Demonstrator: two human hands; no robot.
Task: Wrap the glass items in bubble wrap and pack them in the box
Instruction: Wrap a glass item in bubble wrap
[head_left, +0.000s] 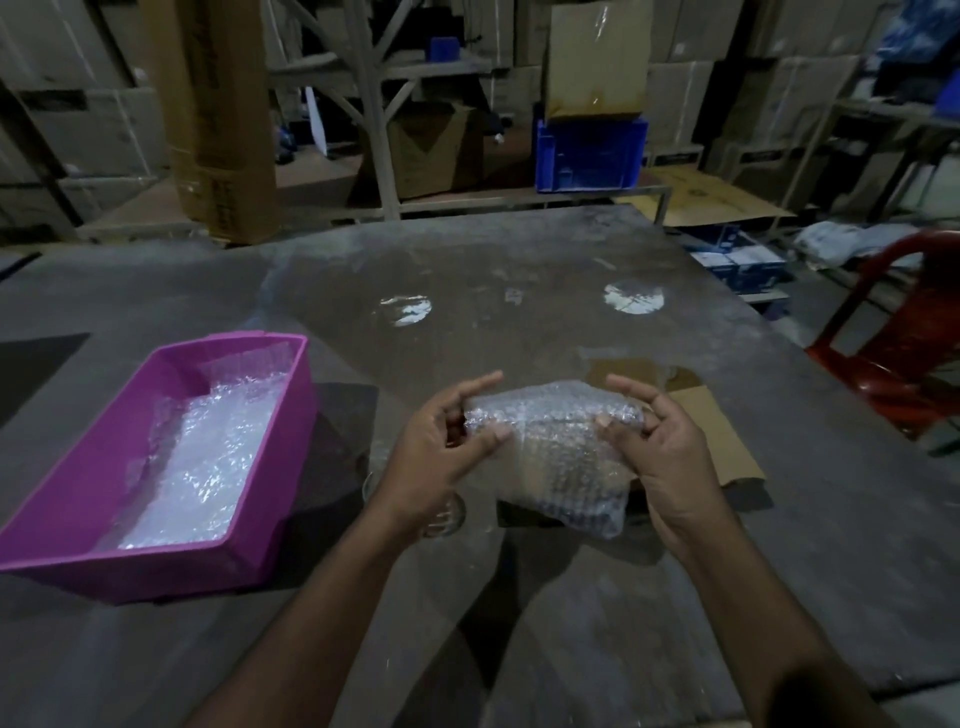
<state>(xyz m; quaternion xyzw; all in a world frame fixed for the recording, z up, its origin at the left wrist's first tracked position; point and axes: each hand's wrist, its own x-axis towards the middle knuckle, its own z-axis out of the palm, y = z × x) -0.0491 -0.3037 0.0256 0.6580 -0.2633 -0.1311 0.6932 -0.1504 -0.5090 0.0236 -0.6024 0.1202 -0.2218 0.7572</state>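
Two hands are over the grey bench (519, 597), and both hold one roll of bubble wrap (550, 415). The left hand (441, 441) pinches the left end of the roll with its thumb and curled fingers. The right hand (660, 447) pinches the right end the same way. A loose flap of the wrap hangs down from the roll, toward the bench. Something is rolled up inside, but it is too hidden to tell what it is.

There is one pink box (93, 493) on the bench, to the left of the hands and well apart from them. It has bubble wrap inside, lying along the bottom. One clear glass (447, 512) stands on the bench under the left wrist. One flat piece of cardboard (722, 441) lies on the bench under the right hand. One red chair (904, 358) stands at the right side of the bench.
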